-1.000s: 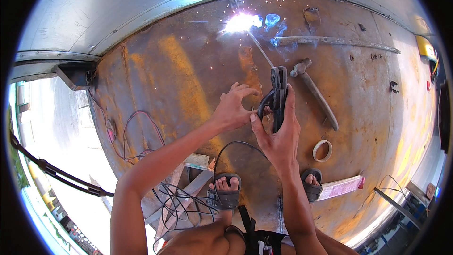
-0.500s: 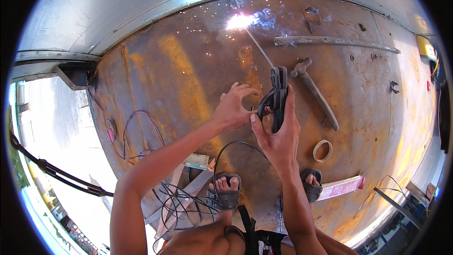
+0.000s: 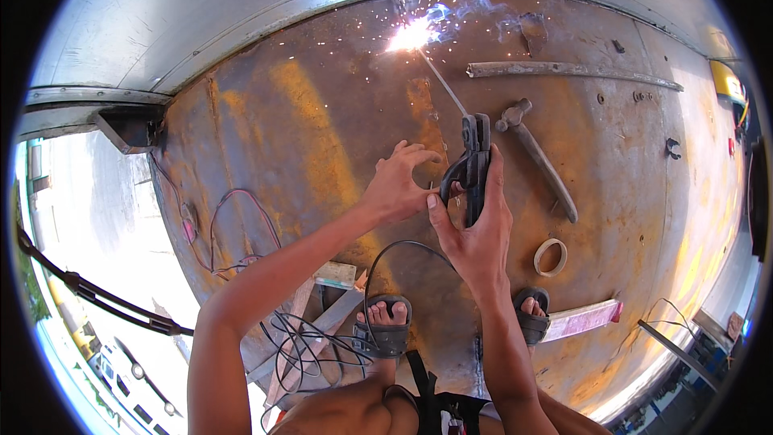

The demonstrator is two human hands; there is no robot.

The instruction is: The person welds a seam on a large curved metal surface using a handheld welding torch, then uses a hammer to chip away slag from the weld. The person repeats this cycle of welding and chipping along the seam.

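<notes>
My right hand (image 3: 481, 229) is wrapped round a black electrode holder (image 3: 475, 163). A thin welding rod (image 3: 443, 82) runs up and left from the holder's jaws to a glaring white arc (image 3: 412, 35) on the rusty steel floor plate (image 3: 378, 113). Sparks and bluish smoke come off the arc, and its glare hides the rod's tip. Just left of the holder is my left hand (image 3: 398, 184), its fingers curved but apart, with nothing visible in it. Its thumb side comes close to my right thumb; I cannot tell whether they touch.
To the right lie a hammer (image 3: 538, 157), a long pipe (image 3: 576, 72) and a ring (image 3: 551, 258). Black cable (image 3: 302, 346) is coiled by my left foot, over wooden pieces (image 3: 336, 275). A metal wall (image 3: 241, 12) bounds the far side. A red-and-white bar (image 3: 581, 320) lies beside my right foot.
Both hands and the electrode holder look unmoved. Smoke has drifted farther right from the arc, and the sparks have scattered differently. At the lower left, a white vehicle has come into view outside.
</notes>
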